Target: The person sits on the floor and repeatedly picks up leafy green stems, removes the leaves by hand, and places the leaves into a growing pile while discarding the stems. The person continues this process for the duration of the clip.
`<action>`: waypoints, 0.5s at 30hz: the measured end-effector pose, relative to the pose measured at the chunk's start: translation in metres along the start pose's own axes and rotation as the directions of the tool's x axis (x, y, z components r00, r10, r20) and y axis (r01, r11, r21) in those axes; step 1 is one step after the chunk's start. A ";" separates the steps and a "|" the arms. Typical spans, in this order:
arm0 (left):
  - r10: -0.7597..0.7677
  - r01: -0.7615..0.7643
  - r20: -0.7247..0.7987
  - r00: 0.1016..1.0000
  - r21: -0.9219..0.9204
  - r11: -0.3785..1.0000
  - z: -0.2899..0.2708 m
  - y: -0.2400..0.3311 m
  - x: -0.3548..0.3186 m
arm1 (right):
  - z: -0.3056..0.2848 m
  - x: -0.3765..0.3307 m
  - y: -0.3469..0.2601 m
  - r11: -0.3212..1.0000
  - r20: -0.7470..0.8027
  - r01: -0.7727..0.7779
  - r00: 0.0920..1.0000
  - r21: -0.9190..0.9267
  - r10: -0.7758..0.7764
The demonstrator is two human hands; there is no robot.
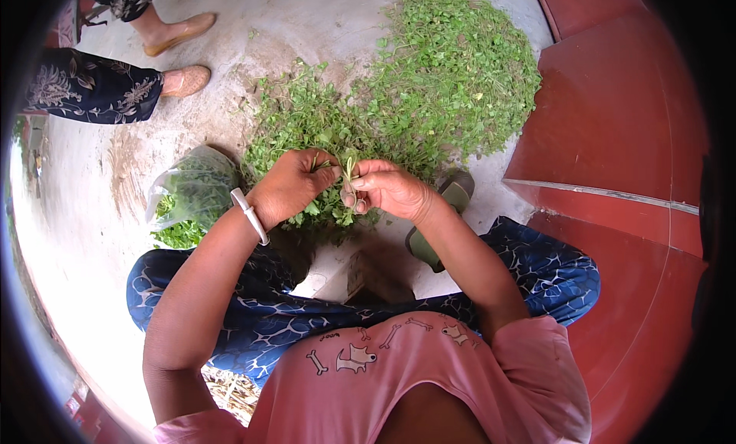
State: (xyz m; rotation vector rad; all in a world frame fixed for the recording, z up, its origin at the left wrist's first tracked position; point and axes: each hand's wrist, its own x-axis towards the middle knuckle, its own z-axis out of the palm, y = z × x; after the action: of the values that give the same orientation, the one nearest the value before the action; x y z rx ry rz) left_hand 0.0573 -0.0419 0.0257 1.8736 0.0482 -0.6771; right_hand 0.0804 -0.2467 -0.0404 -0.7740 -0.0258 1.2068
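Observation:
Over a heap of leafy green herbs (307,110), my two hands work close together. My left hand (290,187), with a white band on its wrist, is closed with thumb and fingers pinched around thin green stems (320,166). Close beside it, my right hand (392,189) pinches a small sprig (349,166) with pale stems between thumb and fingers. Leaves lie just below and behind both hands. The fingertips partly hide the lower ends of what each hand holds.
A clear plastic bag (201,185) of greens stands left of the heap. Loose greens (468,76) spread over the concrete floor (322,22) farther back. Red panels (606,122) rise at the right. Another person's legs and shoes (184,81) are at the far left.

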 end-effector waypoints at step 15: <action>-0.045 0.047 0.020 0.999 -0.100 0.994 -0.003 0.000 0.002 | -0.002 -0.002 0.001 1.000 0.051 0.015 0.999 -0.006 -0.015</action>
State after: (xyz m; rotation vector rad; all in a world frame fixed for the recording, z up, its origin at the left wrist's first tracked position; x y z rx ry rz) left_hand 0.0604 -0.0394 0.0255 1.7743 0.1123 -0.7105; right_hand 0.0802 -0.2494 -0.0416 -0.7473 -0.0769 1.2126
